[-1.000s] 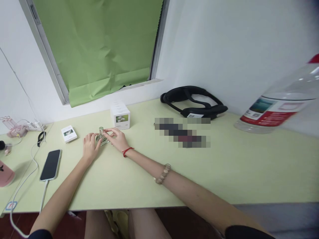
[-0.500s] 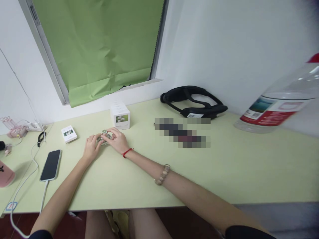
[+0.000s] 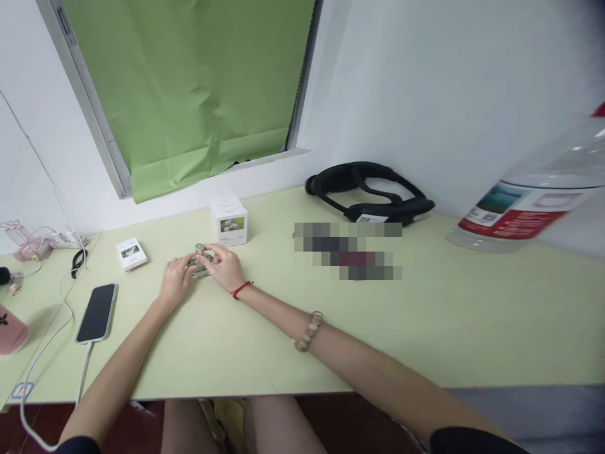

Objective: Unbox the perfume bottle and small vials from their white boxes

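One small glass bottle (image 3: 201,272), left hand (image 3: 174,279) clasping its side, right hand (image 3: 227,269) pinching its cap (image 3: 199,247), contents unclear

Both arms extended forward, converging left of midline. Left arm (image 3: 130,350): rising steeply from lower left, sleeve at bottom edge. Right arm (image 3: 373,359): longer in view, slanting from lower right across front of body. Wrists: both nearly straight. Hands close together, fingertips turned toward each other. Left hand (image 3: 174,280): back upward, fingers bent. Right hand (image 3: 225,269): thumb and index finger in pinch grip, other fingers partly hidden. Thighs (image 3: 278,425): below, slightly apart.
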Demonstrator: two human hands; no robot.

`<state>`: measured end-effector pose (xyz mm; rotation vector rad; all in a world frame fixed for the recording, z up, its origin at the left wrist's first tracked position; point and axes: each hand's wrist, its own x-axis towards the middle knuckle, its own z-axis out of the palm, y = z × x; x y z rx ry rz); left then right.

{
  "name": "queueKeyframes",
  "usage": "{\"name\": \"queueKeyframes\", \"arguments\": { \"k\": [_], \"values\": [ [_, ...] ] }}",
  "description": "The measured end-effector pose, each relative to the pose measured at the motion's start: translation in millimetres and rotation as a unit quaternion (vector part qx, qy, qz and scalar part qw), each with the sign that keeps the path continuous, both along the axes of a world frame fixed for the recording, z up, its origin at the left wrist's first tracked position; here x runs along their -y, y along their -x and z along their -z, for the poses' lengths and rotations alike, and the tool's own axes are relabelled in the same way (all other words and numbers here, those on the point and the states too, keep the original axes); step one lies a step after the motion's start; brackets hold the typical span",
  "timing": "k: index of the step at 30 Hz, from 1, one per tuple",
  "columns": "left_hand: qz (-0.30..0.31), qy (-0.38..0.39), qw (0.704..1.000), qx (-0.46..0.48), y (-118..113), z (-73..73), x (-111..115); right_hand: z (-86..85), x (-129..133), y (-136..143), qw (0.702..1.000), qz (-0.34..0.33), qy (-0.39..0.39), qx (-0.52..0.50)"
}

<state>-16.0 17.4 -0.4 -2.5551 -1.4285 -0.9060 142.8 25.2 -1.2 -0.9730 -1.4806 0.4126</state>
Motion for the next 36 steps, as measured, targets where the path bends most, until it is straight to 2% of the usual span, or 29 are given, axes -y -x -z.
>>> {"name": "queueKeyframes", "arguments": {
  "k": [9,21,36],
  "values": [
    [0.013,0.032,0.999,0.017,0.1,2.5,-3.5,-1.8,1.8,0.0,1.000,-0.010,0.004,-0.004],
    [0.015,0.011,1.000,0.011,0.4,4.4,-4.6,-1.4,1.7,0.1,1.000,-0.006,-0.013,-0.006],
    [0.019,0.025,0.999,-0.001,0.9,2.5,-3.9,0.9,0.3,0.7,0.997,-0.036,0.025,-0.059]
  ]
}}
